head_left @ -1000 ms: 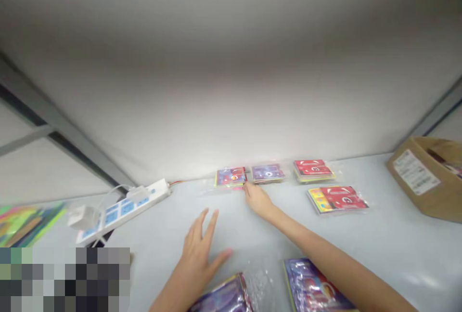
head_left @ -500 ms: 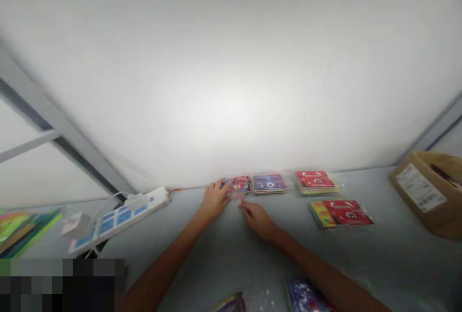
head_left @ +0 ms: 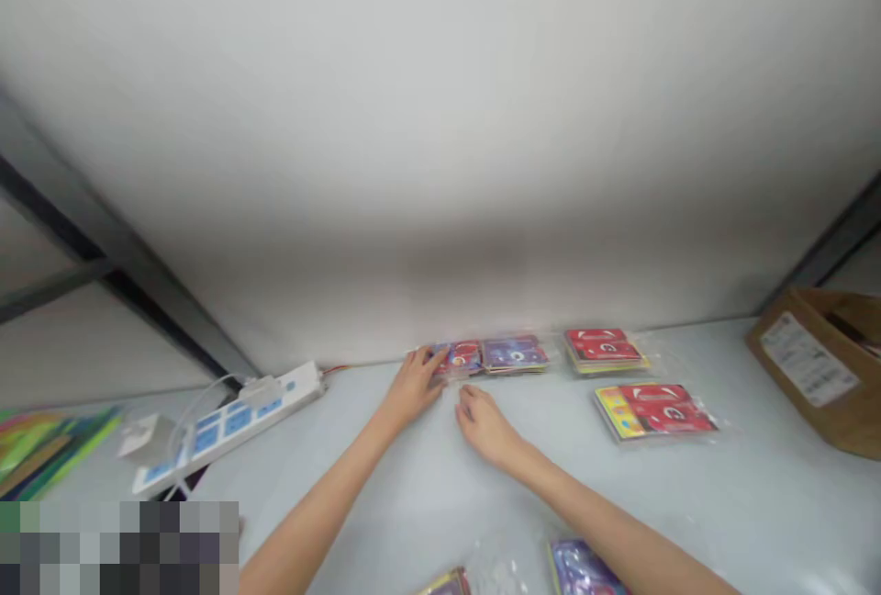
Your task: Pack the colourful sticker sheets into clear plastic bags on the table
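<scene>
My left hand [head_left: 411, 386] reaches to the back of the white table, its fingers laid flat on the left edge of a purple and red packet stack [head_left: 460, 358] by the wall. My right hand [head_left: 485, 425] rests on the table just in front of that stack, fingers loosely curled, holding nothing I can see. To the right lie a purple packet stack [head_left: 515, 354], a red packet stack [head_left: 604, 348] and, nearer to me, a red and yellow packet [head_left: 653, 409]. Two more purple packets [head_left: 585, 569] show at the bottom edge.
A white power strip [head_left: 227, 420] with blue sockets and a plugged adapter lies at the left by the wall. Coloured sheets [head_left: 38, 448] sit at the far left. A cardboard box [head_left: 819, 365] stands at the right. A white wall rises behind the table.
My left hand has reached from the near table to the far packet stack. My right hand has drawn back a little from that stack. The view has tilted up slightly.
</scene>
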`<state>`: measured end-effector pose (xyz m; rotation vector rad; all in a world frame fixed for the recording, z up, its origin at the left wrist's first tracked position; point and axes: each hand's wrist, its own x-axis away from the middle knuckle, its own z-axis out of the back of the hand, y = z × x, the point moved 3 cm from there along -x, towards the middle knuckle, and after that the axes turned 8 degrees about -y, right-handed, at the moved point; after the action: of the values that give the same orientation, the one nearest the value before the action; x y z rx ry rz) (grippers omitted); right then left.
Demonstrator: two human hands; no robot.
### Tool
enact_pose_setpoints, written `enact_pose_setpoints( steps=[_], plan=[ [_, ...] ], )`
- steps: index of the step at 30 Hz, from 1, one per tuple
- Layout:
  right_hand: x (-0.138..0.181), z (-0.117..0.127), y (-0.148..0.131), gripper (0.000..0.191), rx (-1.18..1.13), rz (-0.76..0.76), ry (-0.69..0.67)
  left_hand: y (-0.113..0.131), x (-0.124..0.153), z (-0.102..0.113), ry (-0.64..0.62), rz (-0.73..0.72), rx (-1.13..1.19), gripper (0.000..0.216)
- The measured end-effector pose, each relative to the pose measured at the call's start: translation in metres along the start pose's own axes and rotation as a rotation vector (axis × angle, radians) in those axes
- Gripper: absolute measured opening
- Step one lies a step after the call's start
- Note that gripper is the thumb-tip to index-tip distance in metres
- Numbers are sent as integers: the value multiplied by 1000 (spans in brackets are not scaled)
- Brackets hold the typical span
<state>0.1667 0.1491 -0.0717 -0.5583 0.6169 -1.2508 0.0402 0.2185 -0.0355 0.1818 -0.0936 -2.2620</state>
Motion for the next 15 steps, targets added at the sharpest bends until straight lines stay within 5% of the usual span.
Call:
enact_pose_setpoints(
  steps=[7,15],
  plan=[
    [-5,5,2,21,-86,27,0,1,3,5,-46,-23,-6,59],
    [22,50,16,36,-100,75,-108,18,12,16,-63,-26,-45,75]
  ],
)
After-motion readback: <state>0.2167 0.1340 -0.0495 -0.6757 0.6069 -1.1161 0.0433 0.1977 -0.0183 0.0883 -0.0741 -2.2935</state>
